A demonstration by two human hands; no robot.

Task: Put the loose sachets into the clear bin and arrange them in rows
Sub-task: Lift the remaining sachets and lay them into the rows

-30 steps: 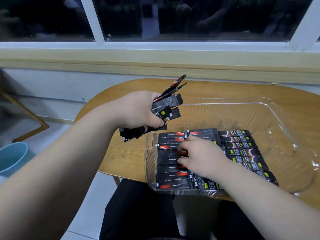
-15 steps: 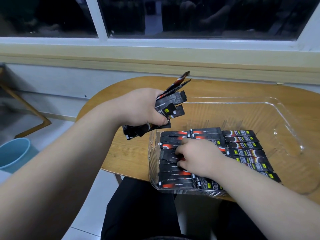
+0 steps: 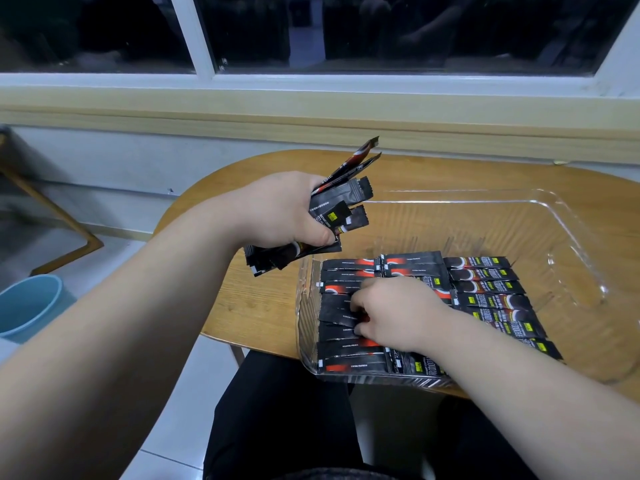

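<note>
Head view: your left hand (image 3: 277, 216) grips a sachet bundle (image 3: 332, 216) beside the clear bin (image 3: 571, 237); your right hand (image 3: 398, 313) pinches a laid sachet (image 3: 337, 315) inside it.

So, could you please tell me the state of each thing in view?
Clear bin: on the table, partly filled.
Rowed sachets: flat in the bin, in rows.
Left hand: grips the loose sachets, fanned, outside the bin.
Right hand: in the bin, bent onto the left row; grip unclear.
Blue bucket: upright on the floor.
</note>
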